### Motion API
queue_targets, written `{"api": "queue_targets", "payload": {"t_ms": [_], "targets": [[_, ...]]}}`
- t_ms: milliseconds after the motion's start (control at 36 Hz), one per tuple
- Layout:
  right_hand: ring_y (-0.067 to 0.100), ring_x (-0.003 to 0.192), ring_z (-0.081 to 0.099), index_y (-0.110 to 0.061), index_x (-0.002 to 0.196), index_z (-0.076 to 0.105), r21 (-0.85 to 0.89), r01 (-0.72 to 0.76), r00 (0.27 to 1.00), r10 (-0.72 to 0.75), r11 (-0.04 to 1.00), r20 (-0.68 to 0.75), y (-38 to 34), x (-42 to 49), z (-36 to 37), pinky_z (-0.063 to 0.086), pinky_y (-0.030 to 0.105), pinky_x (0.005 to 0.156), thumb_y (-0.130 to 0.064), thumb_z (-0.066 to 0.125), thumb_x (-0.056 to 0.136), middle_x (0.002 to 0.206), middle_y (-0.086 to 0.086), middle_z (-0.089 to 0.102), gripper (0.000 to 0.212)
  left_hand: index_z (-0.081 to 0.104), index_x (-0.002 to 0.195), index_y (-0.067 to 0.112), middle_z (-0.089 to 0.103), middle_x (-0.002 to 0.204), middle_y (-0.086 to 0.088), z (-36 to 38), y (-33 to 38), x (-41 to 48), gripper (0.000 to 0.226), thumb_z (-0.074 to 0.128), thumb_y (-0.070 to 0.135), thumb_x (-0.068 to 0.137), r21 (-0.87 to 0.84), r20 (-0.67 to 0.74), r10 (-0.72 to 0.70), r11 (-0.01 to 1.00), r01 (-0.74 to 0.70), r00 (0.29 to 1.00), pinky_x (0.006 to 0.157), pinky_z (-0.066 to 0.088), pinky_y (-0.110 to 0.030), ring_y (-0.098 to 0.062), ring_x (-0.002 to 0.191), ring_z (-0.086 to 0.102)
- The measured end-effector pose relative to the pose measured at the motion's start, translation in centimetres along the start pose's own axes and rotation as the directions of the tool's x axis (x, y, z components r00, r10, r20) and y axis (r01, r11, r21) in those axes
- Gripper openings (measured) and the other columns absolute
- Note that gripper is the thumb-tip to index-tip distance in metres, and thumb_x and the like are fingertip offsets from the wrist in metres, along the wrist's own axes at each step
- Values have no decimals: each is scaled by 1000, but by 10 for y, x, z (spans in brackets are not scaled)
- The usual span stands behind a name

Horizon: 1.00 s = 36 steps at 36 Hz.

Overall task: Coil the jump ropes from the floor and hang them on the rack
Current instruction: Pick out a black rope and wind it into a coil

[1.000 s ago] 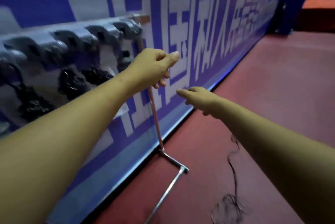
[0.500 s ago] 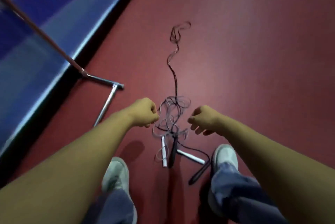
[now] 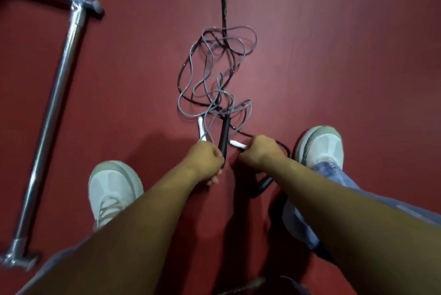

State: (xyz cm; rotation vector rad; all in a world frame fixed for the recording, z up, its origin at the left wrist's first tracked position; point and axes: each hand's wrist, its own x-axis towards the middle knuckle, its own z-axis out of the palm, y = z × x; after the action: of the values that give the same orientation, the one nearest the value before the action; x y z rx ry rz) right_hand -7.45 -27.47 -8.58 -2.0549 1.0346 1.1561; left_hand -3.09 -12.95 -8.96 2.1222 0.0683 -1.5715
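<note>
Both hands have dropped closer to the tangle of ropes since half a second ago, and the camera now looks almost straight down, so the feet and the rack's base fill more of the frame

From the head camera, the left hand (image 3: 206,160) sits at the centre of the frame, curled into a fist at the lower end of a white handle (image 3: 202,129), apparently gripping it. Just to its right, the right hand (image 3: 261,151) is also clenched, closed around the end of a second white handle (image 3: 237,144). A black handle (image 3: 224,134) stands between the two hands, close beside the left hand's knuckles; another black handle (image 3: 262,186) shows below the right forearm.

Above the hands, the jump ropes (image 3: 214,72) lie in a loose grey and black tangle on the red floor (image 3: 346,56), with one black strand running off the top edge.

At the left of the frame the metal base of the rack (image 3: 57,84) rests on the floor, well apart from the ropes. White shoes (image 3: 112,189) stand on either side of the arms
</note>
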Motion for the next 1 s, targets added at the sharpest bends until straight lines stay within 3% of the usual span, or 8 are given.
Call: {"api": "queue_targets", "payload": {"t_ms": [56, 139, 333, 500, 694, 778, 889, 1000], "targets": [[36, 108, 68, -11, 114, 66, 87, -107, 974, 122, 990, -192, 13, 4, 11, 50, 35, 79, -34, 72, 78, 117, 15, 69, 44, 63, 86, 11, 74, 90, -14, 10, 3, 4, 9, 57, 17, 88, 129, -182, 79, 990, -55, 980, 73, 60, -42, -35, 79, 72], [42, 123, 57, -8, 124, 42, 155, -236, 893, 277, 959, -355, 33, 0, 22, 50, 45, 97, -34, 81, 79, 132, 18, 52, 64, 52, 114, 7, 65, 116, -17, 20, 12, 3, 42, 69, 37, 88, 298, -304, 133, 954, -39, 943, 89, 51, -44, -40, 109, 62], [44, 106, 67, -10, 135, 29, 138, -242, 905, 275, 960, -326, 60, 11, 43, 54, 43, 90, -5, 63, 89, 135, 22, 35, 58, 45, 121, 9, 63, 122, -14, 36, 14, 23, 43, 66, 35, 95, 419, -343, 126, 907, 32, 931, 89, 49, -43, -37, 117, 61], [47, 109, 63, -10, 144, 27, 238, -218, 916, 283, 946, -285, 56, 15, 39, 49, 45, 98, 2, 56, 92, 138, 26, 36, 61, 54, 115, 5, 64, 120, -18, 28, 15, 27, 33, 63, 24, 89, 317, -322, 82, 948, 26, 943, 90, 49, -41, -40, 114, 60], [43, 106, 63, -10, 130, 35, 339, 44, 970, 41, 940, -241, 27, -16, -6, 49, 41, 88, -7, 63, 86, 115, 22, 62, 52, 66, 106, 3, 67, 107, -19, -7, 34, 1, 30, 61, 25, 88, 146, -238, 14, 989, 22, 971, 80, 48, -31, -38, 103, 63], [38, 113, 60, -11, 132, 44, 304, 95, 982, -40, 948, -184, 11, -36, -34, 46, 35, 90, -9, 59, 88, 124, 19, 61, 47, 63, 95, -3, 68, 93, -21, -26, 47, -23, 27, 55, 20, 83, 53, -208, 23, 999, -12, 978, 63, 58, -25, -38, 79, 67], [36, 122, 57, -11, 134, 55, 187, 178, 981, -160, 966, -109, -9, -67, -69, 46, 36, 98, -8, 49, 92, 137, 14, 60, 42, 68, 96, -2, 63, 91, -23, -59, 65, -67, 21, 53, 13, 90, 124, -195, 63, 992, -39, 979, 48, 43, -28, -36, 74, 60], [34, 90, 60, -10, 125, 62, 149, 248, 964, -229, 957, -133, -22, -103, -103, 53, 40, 79, -8, 49, 92, 102, 10, 64, 36, 58, 79, 8, 47, 58, -12, -91, 74, -118, 10, 58, 17, 85, 23, -195, 102, 995, -100, 976, 44, 30, -19, -19, 38, 37]]}}
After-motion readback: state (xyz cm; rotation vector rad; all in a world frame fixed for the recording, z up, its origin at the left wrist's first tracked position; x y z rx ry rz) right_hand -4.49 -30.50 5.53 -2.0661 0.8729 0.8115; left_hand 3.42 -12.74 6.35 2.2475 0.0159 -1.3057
